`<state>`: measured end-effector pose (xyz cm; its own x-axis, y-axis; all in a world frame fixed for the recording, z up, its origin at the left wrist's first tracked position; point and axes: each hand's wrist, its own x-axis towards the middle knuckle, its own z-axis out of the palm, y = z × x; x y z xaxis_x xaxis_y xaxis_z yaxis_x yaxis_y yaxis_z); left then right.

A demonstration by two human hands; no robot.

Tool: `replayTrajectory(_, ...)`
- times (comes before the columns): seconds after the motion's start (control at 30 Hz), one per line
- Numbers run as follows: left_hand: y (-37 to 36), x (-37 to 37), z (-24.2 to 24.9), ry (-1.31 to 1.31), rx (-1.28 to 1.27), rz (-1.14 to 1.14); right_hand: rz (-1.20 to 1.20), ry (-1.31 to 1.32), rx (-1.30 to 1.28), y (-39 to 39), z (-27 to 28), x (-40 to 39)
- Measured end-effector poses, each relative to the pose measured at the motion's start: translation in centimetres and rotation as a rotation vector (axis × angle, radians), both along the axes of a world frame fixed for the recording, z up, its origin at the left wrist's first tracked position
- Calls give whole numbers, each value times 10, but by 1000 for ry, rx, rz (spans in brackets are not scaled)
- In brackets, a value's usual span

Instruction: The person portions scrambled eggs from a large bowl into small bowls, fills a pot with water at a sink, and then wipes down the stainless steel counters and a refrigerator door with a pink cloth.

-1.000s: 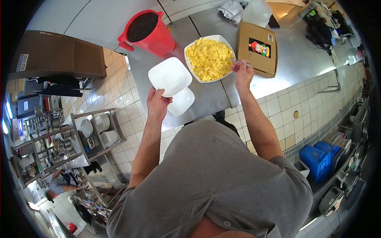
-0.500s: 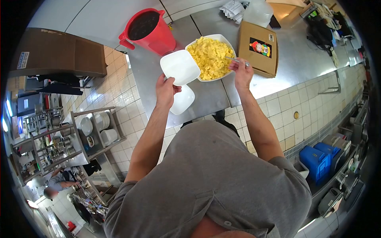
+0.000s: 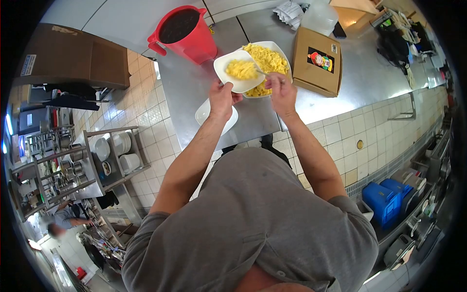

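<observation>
My left hand [image 3: 221, 97] grips the near edge of a small white square plate [image 3: 228, 78] and holds it over the near left rim of a large white bowl [image 3: 281, 52] of yellow pasta. A heap of pasta [image 3: 241, 69] lies on the plate. My right hand [image 3: 280, 87] holds a metal utensil [image 3: 261, 72] with its tip at the plate's right side, next to the pasta. Another empty white plate [image 3: 203, 115] rests on the steel counter [image 3: 185, 92] under my left hand.
A red bucket [image 3: 182, 34] of dark liquid stands behind the plates. A cardboard box [image 3: 317, 61] with a sticker lies right of the bowl. A wire rack [image 3: 104, 155] with white dishes stands at the left. Blue crates [image 3: 384, 199] sit on the floor at the right.
My left hand carried the empty plate right, over the bowl's rim. My right hand moved left with the utensil, and pasta now lies on the plate.
</observation>
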<state>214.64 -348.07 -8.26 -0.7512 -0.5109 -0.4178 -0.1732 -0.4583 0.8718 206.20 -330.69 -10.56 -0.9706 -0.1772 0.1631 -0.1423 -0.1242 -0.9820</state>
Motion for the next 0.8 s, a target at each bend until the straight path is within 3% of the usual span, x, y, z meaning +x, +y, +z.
replayTrajectory(0.07,-2,2,-5,52,228,20,75,466,374,0,19,7)
replayTrajectory(0.13,-7,10,-9,52,266,19,79,527,392,1,36,8)
replayTrajectory(0.2,-12,20,-13,46,306,19,51,312,272,5,43,9)
replayTrajectory(0.27,-14,26,-15,77,419,-2,49,294,214,8,51,8)
replayTrajectory(0.33,-14,30,-15,95,442,1,46,115,-141,13,56,5)
replayTrajectory(0.47,-16,35,-12,112,464,12,180,-47,-156,29,63,6)
replayTrajectory(0.6,-13,38,-8,111,427,-59,234,-30,-25,5,34,7)
replayTrajectory(0.8,-19,52,-25,135,441,-73,80,74,-48,26,82,-4)
